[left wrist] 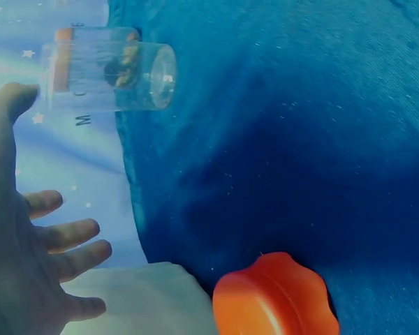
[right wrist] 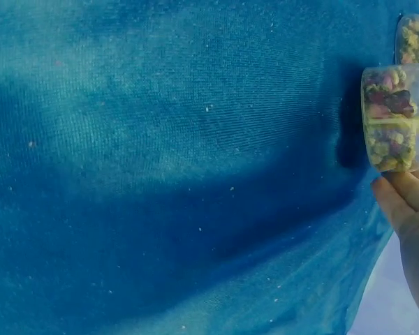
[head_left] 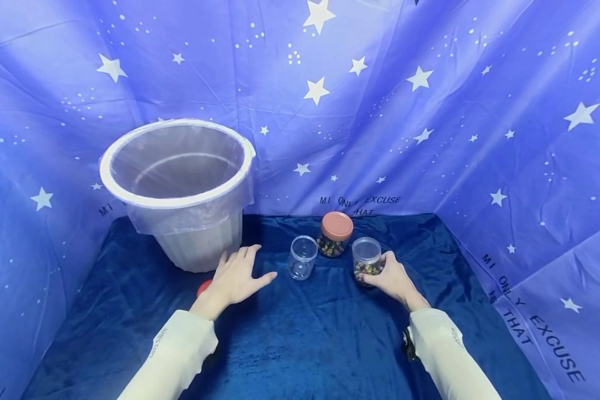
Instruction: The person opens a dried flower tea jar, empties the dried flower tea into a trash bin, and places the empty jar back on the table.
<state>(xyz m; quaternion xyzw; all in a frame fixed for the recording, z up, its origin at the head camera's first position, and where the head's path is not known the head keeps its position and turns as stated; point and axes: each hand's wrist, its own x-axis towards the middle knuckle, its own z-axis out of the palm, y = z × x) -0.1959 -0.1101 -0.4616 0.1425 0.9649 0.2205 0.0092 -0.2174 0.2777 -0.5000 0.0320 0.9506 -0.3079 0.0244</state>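
Note:
My right hand (head_left: pixel 392 280) grips a clear jar (head_left: pixel 366 255) partly filled with dried flower buds (right wrist: pixel 387 143), fingers and thumb around its lower part. No lid shows on it. To its left stands a clear empty jar (head_left: pixel 302 260), open at the top. Behind them is a jar with a pink lid (head_left: pixel 337 225), also holding dried buds. My left hand (head_left: pixel 236 276) is spread palm down with nothing in it, between the bin and the empty jar. A red scalloped object (left wrist: pixel 276 296) lies by the left wrist, mostly hidden by it in the head view.
A large white bin (head_left: pixel 205 239) with a clear plastic liner over its rim stands at the back left. Dark blue velvety cloth (head_left: pixel 300 339) covers the table. A blue curtain with white stars (head_left: pixel 300 122) hangs behind and at both sides.

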